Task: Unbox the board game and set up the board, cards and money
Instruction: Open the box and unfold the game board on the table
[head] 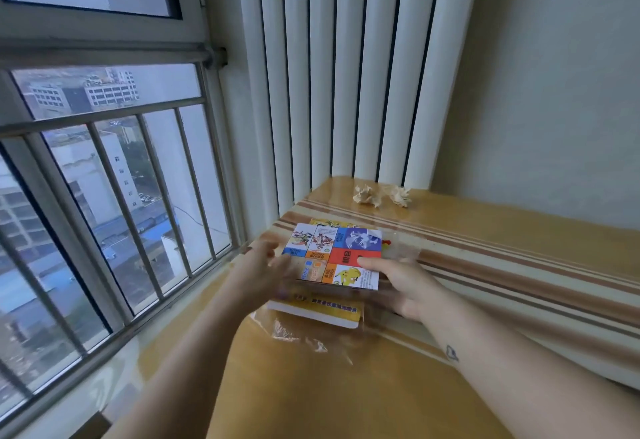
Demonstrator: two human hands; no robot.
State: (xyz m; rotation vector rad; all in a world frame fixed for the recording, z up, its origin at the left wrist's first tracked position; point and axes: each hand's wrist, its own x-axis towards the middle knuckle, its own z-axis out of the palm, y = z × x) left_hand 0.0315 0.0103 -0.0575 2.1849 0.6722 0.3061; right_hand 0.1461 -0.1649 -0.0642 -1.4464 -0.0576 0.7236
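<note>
Wooden tabletop, centre frame: our right hand pinches the folded board, thumb on top; we cannot tell the grip of the blurred left hand.

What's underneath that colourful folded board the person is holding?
A yellow box lies under the folded board, on crinkled clear plastic wrap on the table. The board and the right hand cover most of the box, so its contents cannot be seen.

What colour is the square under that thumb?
Red square on the board, under the right hand; head view.
</note>
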